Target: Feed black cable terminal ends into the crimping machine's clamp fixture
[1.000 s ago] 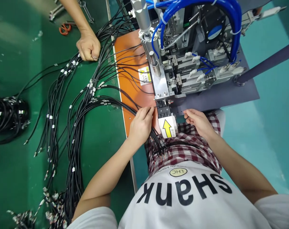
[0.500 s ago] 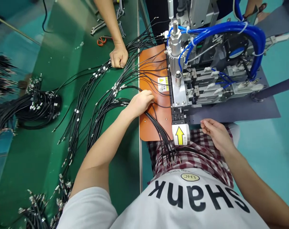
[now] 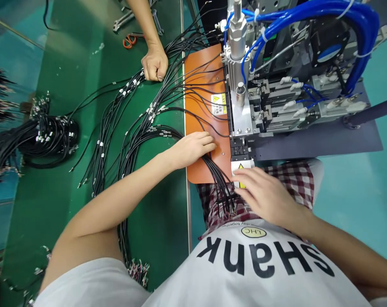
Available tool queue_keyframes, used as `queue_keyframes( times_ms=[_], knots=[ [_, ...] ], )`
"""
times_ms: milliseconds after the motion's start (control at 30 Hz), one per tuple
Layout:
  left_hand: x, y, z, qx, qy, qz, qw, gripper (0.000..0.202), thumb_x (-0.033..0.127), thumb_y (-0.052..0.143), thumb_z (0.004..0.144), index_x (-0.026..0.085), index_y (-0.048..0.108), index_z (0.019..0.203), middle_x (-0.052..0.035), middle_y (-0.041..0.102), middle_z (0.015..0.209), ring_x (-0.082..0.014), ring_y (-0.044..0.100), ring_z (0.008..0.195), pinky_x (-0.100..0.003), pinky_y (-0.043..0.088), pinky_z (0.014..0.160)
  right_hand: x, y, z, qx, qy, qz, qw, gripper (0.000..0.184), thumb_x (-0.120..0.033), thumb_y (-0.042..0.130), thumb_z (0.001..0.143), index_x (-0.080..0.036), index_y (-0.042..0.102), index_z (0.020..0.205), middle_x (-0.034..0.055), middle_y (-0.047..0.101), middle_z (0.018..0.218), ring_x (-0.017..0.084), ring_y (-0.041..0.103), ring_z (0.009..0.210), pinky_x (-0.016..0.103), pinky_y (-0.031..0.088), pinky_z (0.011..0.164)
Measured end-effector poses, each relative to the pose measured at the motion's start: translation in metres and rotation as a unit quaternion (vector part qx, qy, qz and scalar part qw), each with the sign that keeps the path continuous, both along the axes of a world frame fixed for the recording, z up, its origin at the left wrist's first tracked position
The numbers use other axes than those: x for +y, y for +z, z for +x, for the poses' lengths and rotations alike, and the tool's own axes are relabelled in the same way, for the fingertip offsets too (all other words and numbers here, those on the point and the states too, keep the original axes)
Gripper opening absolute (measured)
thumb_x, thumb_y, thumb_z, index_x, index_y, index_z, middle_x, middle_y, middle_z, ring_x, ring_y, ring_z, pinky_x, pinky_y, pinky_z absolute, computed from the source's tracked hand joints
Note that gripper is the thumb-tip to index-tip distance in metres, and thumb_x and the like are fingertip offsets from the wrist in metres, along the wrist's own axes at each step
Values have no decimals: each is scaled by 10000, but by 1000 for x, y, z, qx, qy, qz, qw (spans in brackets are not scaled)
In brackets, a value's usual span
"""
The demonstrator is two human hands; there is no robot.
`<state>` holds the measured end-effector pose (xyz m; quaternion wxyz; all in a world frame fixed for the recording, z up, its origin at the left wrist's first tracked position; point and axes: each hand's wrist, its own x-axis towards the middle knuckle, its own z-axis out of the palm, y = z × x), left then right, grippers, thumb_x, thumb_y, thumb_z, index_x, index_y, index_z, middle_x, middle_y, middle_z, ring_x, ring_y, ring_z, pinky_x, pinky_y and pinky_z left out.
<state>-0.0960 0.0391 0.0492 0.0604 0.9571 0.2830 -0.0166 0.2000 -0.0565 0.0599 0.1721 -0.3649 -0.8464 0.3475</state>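
Note:
My left hand (image 3: 193,148) lies flat on the orange plate (image 3: 201,81), fingers stretched over a bundle of black cables (image 3: 219,184) that runs down off the plate's near edge. My right hand (image 3: 266,197) reaches left in front of the machine, fingers extended toward the cable ends, partly covering the white label with a yellow arrow (image 3: 241,170). Just above that label sits the machine's small black slot block (image 3: 237,150). Whether the right fingers pinch a cable is hidden.
The grey machine (image 3: 276,98) with blue air hoses (image 3: 347,21) fills the upper right. Many black cables with metal clips (image 3: 129,128) fan over the green table; a coiled bundle (image 3: 36,140) lies far left. Another person's fist (image 3: 155,64) rests near scissors (image 3: 129,40) and wrenches.
My right hand moved left and down from beside the machine to the cable ends, covering the arrow label. My left hand slid down the orange plate onto the cable bundle.

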Motion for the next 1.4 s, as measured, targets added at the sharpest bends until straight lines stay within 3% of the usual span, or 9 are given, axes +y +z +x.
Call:
queue_keyframes(
  times_ms=[133, 300, 400, 533, 667, 767, 933, 1233, 1400],
  knots=[
    [2, 3, -3, 52, -51, 32, 997, 263, 170, 394, 1031, 141, 654, 1058, -112, 628, 912, -229, 587, 867, -363, 488, 810, -13, 6, -31, -87, 43, 32, 995, 333, -262, 516, 1001, -196, 587, 1319, 153, 633, 1345, 336, 614, 1177, 497, 589, 892],
    [-9, 16, -4, -114, 109, 77, 984, 254, 187, 352, 1034, 120, 566, 1152, -124, 591, 980, -218, 581, 869, -336, 497, 744, -24, -3, -15, -22, 16, -48, 998, 425, -289, 508, 1014, -200, 463, 1427, 129, 597, 1432, 292, 607, 1255, 498, 557, 1027],
    [-24, 19, 21, -174, 140, 50, 973, 207, 214, 377, 1038, 150, 540, 1148, -111, 632, 1002, -214, 596, 913, -345, 499, 810, -28, -4, -12, 10, 16, -83, 996, 442, -274, 508, 1014, -199, 437, 1444, 137, 554, 1488, 270, 630, 1244, 481, 547, 1048],
    [-45, 11, 66, -167, 93, 17, 981, 244, 194, 333, 1047, 157, 554, 1144, -85, 679, 957, -197, 620, 879, -336, 475, 800, -27, -4, -18, 46, 14, -114, 992, 402, -250, 542, 992, -204, 507, 1390, 130, 643, 1364, 253, 689, 1104, 486, 544, 1027],
    [-54, 6, 72, -133, 85, 35, 987, 251, 203, 356, 1043, 147, 576, 1149, -84, 674, 934, -197, 601, 818, -338, 449, 741, -20, -13, -8, 104, -82, -218, 967, 274, -329, 616, 959, -226, 633, 1212, 73, 741, 1034, 203, 713, 834, 389, 600, 813],
    [-55, 4, 52, -143, 105, 46, 983, 232, 193, 377, 1036, 153, 581, 1137, -86, 657, 912, -203, 579, 804, -341, 443, 733, -12, -24, 2, 199, -191, -279, 920, 306, -392, 668, 928, -222, 617, 1177, 76, 747, 1016, 202, 725, 845, 325, 596, 705],
    [-60, -6, 32, -144, 141, 34, 979, 222, 191, 396, 1024, 163, 581, 1143, -91, 638, 908, -214, 560, 800, -352, 431, 718, -1, -35, 1, 286, -270, -252, 884, 382, -396, 747, 869, -216, 634, 1187, 63, 749, 967, 197, 721, 840, 335, 597, 733],
    [-63, 0, 98, -199, 128, -37, 971, 228, 264, 458, 1019, 151, 553, 1193, -123, 681, 1040, -246, 598, 925, -398, 470, 803, 8, -33, 6, 258, -296, -177, 903, 151, -345, 726, 887, -225, 697, 973, 25, 737, 879, 168, 696, 734, 335, 591, 719],
    [-62, -7, 93, -277, 156, -134, 939, 188, 222, 444, 1037, 163, 614, 1091, -89, 686, 965, -187, 656, 871, -318, 544, 784, 14, -31, 18, 239, -307, -177, 904, 203, -336, 753, 861, -222, 693, 1018, 25, 746, 851, 185, 713, 788, 328, 587, 722]
  ],
)
